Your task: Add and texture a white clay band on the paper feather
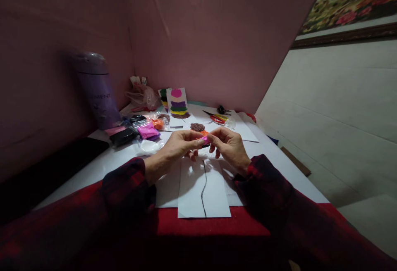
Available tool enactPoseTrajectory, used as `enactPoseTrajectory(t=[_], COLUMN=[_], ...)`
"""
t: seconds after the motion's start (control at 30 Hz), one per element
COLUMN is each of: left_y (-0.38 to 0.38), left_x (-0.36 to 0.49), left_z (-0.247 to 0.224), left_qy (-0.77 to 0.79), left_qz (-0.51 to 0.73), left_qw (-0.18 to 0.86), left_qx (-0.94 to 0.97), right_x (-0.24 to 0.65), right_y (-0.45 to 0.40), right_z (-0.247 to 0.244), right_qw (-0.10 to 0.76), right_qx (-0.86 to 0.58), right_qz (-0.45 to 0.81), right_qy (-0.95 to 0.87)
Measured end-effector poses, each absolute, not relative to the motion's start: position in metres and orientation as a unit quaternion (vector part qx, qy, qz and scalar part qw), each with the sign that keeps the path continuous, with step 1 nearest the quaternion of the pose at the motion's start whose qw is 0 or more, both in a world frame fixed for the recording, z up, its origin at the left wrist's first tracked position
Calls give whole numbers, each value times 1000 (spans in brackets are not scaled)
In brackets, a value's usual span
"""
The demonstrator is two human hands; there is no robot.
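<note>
Between the fingertips of both hands is a small piece of bright pink modelling clay. My left hand pinches it from one side, thumb and forefinger closed. From the other side my right hand pinches it the same way. Below them lies a white card with a wavy dark line drawn down it. At the card's far end are a rough brown clay patch and some orange clay. My fingers partly hide the orange clay and a dark patch under it.
Clay packets, one pink and one black, lie at left near a tall purple bottle. A card with coloured bands leans at the back. Scissors lie behind my right hand. A plastic bag sits in the corner.
</note>
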State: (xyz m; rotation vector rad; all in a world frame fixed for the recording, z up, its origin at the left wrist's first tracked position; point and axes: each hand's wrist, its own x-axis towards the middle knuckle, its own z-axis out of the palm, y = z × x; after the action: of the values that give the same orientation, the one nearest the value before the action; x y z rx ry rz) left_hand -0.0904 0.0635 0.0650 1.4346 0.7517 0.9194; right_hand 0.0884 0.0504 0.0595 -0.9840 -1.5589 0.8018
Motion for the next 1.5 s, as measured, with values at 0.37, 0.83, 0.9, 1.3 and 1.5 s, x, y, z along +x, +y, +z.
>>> enactPoseTrajectory(t=[0.37, 0.83, 0.9, 1.3, 1.5], left_y=[66, 62, 62, 63, 63], left_x=[-90, -85, -84, -89, -89], left_z=[63, 69, 70, 70, 67], left_qy=[320, 345, 351, 367, 338], left_qz=[398, 407, 419, 474, 426], left_qw=[570, 566, 561, 558, 581], left_qx=[643, 629, 622, 573, 605], right_x=[84, 85, 84, 89, 89], right_y=[44, 44, 44, 50, 49], right_z=[61, 62, 62, 63, 60], right_qw=[501, 503, 514, 552, 520], right_qx=[-409, -404, -414, -484, -428], right_qz=[357, 323, 313, 292, 331], right_qy=[-674, -692, -683, -613, -661])
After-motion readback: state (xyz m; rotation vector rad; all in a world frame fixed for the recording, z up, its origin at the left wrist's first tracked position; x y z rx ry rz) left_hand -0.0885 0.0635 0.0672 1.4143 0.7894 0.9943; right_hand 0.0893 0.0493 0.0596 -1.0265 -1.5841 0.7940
